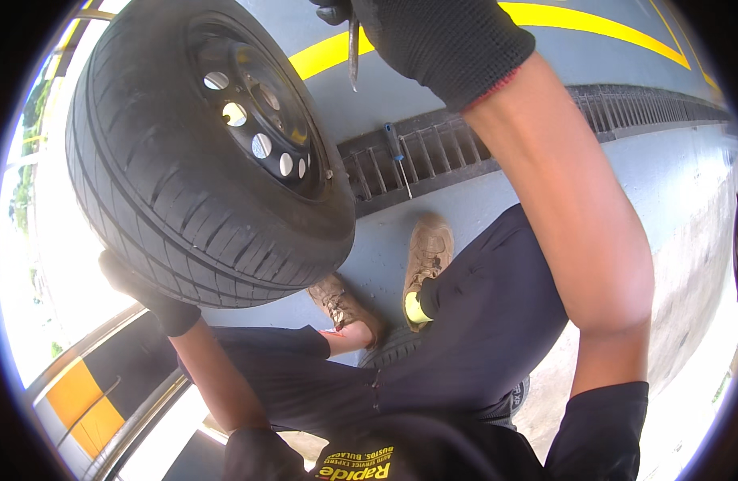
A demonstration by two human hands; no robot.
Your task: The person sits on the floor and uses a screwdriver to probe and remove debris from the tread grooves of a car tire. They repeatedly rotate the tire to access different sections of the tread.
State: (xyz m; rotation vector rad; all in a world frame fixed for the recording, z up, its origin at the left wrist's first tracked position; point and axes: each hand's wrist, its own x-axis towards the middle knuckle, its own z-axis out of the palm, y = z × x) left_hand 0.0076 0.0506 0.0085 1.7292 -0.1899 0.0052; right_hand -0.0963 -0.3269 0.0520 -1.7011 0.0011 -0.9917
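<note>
A car wheel (212,172), a black tyre on a black steel rim with round holes, stands tilted in front of me on the left. My left hand (148,293), in a black glove, holds the tread low on its outer side; the fingertips are partly lost in glare. Up at the top edge, right of the wheel, my right hand (421,40) wears a black knitted glove with a red-edged cuff. It is closed around a thin metal tool (353,52) whose narrow shaft points down. The tool's handle is hidden in the fist, so its exact kind cannot be told.
A screwdriver (396,148) with a blue and black handle lies across the floor drain grate (445,152). Beyond runs a yellow floor line (593,26). Another tyre (393,349) lies beneath my legs, near my brown shoes (429,248). A yellow-and-black checkered panel (84,393) is at lower left.
</note>
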